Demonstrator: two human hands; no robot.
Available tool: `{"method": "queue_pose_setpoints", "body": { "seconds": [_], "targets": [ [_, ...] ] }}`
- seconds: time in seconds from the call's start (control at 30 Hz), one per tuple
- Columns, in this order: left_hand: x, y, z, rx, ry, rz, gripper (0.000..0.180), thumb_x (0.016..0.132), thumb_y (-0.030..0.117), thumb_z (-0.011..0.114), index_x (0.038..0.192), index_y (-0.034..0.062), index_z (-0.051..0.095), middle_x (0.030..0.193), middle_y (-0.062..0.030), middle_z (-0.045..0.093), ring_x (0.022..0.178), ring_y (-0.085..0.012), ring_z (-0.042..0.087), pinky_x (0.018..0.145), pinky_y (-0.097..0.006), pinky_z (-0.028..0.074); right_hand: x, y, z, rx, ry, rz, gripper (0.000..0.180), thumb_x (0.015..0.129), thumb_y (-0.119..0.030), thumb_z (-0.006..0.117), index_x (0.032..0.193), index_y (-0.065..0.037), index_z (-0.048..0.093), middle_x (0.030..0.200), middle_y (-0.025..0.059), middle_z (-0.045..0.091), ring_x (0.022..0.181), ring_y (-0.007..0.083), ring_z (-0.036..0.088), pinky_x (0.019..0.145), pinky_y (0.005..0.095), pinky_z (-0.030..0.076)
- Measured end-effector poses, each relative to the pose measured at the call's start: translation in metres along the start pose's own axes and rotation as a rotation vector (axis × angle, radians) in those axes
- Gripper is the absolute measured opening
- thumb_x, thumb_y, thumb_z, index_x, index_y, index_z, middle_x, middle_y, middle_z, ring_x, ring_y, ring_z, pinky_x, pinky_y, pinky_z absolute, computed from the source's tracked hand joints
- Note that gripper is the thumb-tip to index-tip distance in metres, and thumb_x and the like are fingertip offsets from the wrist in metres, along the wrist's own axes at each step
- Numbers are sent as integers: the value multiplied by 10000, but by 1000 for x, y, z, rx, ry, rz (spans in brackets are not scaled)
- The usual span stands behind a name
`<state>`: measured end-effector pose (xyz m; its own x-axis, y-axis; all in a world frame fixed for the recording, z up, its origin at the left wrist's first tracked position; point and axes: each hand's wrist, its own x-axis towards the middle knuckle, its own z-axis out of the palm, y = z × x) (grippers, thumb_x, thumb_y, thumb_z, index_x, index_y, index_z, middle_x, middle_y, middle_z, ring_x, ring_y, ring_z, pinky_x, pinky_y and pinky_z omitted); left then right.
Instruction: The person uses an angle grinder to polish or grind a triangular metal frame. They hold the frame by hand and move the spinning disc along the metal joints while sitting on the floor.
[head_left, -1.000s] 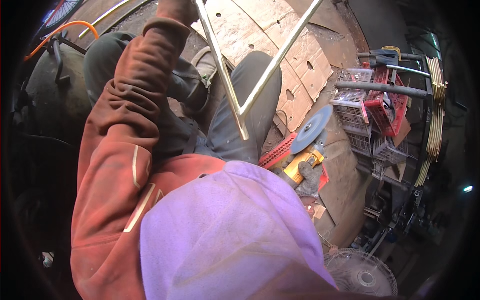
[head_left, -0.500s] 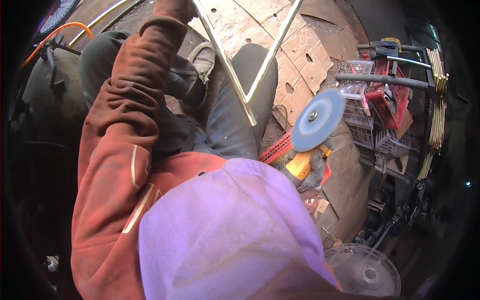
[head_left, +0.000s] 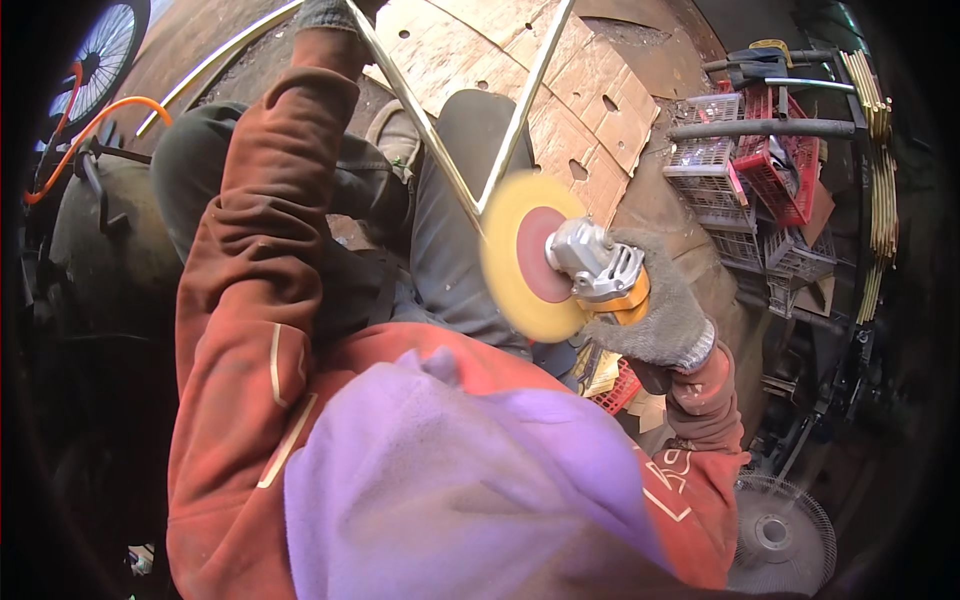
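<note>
In my gloved right hand [head_left: 655, 310] is an angle grinder [head_left: 600, 265], its silver head and yellow body showing between my fingers. Its large disc [head_left: 510, 215] looks yellow with a reddish centre. The disc's left edge overlaps the pointed corner of a V-shaped metal frame [head_left: 425, 130]; whether they touch I cannot tell. This pale, shiny frame leans over my right thigh, both bars running off the top of the view. My gloved left hand [head_left: 325, 14] is at the top edge beside the frame's left bar, its fingers out of sight.
Cardboard [head_left: 590, 130] covers the floor ahead. At right stand plastic crates [head_left: 775, 170], a rack bar [head_left: 760, 129] and a bundle of thin brass-coloured rods [head_left: 882, 190]. A fan [head_left: 775, 535] is at lower right. A dark tank [head_left: 105, 225], an orange hose [head_left: 130, 102] and a bicycle wheel [head_left: 105, 55] are at left.
My right hand has brought the grinder left to the frame's corner and turned it, so the disc's other face shows. In the view, the frame has shifted slightly left and up.
</note>
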<state>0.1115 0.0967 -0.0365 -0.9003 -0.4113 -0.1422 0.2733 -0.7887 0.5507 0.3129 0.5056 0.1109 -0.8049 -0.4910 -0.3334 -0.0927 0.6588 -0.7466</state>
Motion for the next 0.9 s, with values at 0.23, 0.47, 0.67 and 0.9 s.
{"method": "queue_pose_setpoints", "body": {
  "seconds": [0.23, 0.47, 0.67, 0.9],
  "targets": [
    [-4, 6, 2, 13, 14, 17, 499, 1026, 501, 584, 1014, 4, 629, 898, -160, 675, 871, -305, 683, 915, -450, 555, 8, -9, 10, -52, -78, 20, 913, 650, -188, 950, 1412, -42, 469, 1283, 153, 603, 1186, 251, 622, 1003, 385, 517],
    [-1, 6, 8, 5, 14, 16, 485, 1026, 498, 586, 1008, 15, 628, 885, -150, 671, 858, -297, 680, 902, -447, 556, 13, -12, 8, -48, -95, 17, 906, 673, -199, 945, 1419, -44, 454, 1267, 148, 618, 1200, 240, 623, 1011, 381, 516],
    [-4, 7, 10, 6, 25, 23, 474, 1027, 495, 588, 1002, 23, 627, 875, -142, 668, 846, -290, 678, 892, -444, 557, 14, -11, 10, -55, -110, -53, 914, 681, -213, 944, 1423, -48, 436, 1269, 149, 632, 1180, 238, 642, 995, 375, 525],
    [-8, 6, 13, -2, 31, 30, 460, 1027, 492, 591, 995, 34, 625, 862, -133, 664, 833, -282, 675, 880, -441, 558, 20, -6, 10, 15, -71, 27, 907, 700, -224, 943, 1424, -53, 425, 1268, 138, 638, 1195, 227, 639, 1008, 377, 521]
  ]
}}
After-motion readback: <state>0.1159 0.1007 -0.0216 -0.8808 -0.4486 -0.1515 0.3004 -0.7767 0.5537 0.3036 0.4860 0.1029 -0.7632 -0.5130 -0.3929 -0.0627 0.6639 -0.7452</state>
